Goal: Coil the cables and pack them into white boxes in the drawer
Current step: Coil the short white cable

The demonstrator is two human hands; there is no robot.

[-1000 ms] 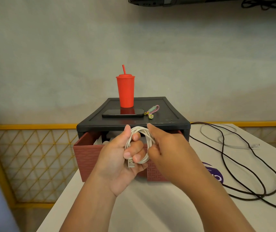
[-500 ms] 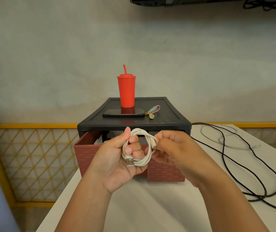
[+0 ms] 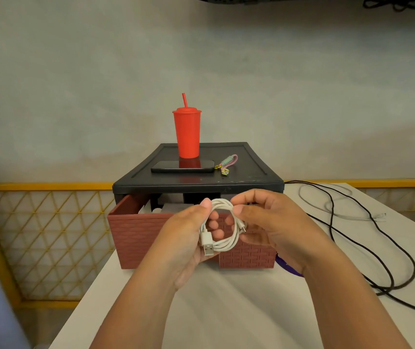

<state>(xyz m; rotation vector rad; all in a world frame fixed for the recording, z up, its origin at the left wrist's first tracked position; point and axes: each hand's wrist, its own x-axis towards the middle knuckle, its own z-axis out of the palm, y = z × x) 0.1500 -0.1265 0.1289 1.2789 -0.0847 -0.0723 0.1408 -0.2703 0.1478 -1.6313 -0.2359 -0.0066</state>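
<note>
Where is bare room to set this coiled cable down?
Bare table runs from the drawer front to the near edge, below the white cable. The cabinet top is free right of the strap. Crowded: the table right of the drawer, looped with black cable; cup and phone fill the top's middle.

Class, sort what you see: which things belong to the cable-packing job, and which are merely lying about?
Job: white cable, left hand, right hand, drawer, black cable, grey cable.
Lying about: red cup, phone, strap.
</note>
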